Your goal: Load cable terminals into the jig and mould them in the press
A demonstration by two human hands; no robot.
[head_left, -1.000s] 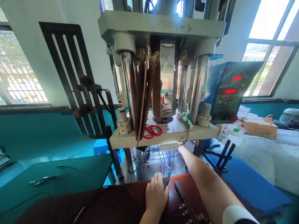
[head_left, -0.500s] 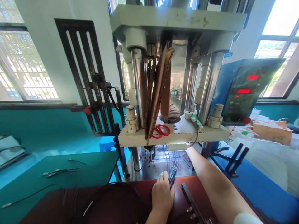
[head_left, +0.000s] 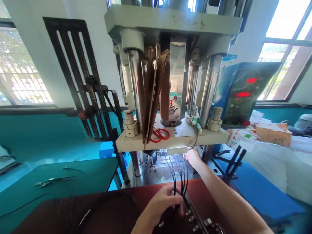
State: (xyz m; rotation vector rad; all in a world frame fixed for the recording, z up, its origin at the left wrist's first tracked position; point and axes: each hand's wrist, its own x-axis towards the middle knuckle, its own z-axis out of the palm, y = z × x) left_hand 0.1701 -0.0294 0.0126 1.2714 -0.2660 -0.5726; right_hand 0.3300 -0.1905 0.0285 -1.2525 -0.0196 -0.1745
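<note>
Above the brown work surface (head_left: pixel 198 189), several black cables (head_left: pixel 175 180) extend from the operator's left hand (head_left: pixel 168 199) upward to the lower bed plate (head_left: pixel 148 178) of the press. The cables are spread apart along their length, and their far ends reach the lit zone beneath the platen (head_left: pixel 209 140). Thumb and fingers of the left hand are closed around the lower part of the cables. The right hand (head_left: pixel 194 157) is located under the platen, at the right end of a white bar (head_left: pixel 177 150); its fingertips are partly hidden, so whether they grip anything cannot be determined.

Just to the right of the left hand, a dark bar (head_left: pixel 195 213) with metal fittings along it lies on the brown work surface. On the platen, red-handled scissors (head_left: pixel 159 134) rest near the front edge, beside upright cardboard sheets (head_left: pixel 152 107). Outboard of the press, a control box (head_left: pixel 241 110) shows two lit red displays above a blue table (head_left: pixel 265 195) at right; a green table (head_left: pixel 83 177) stands at left, with loose leads (head_left: pixel 52 182) on it.
</note>
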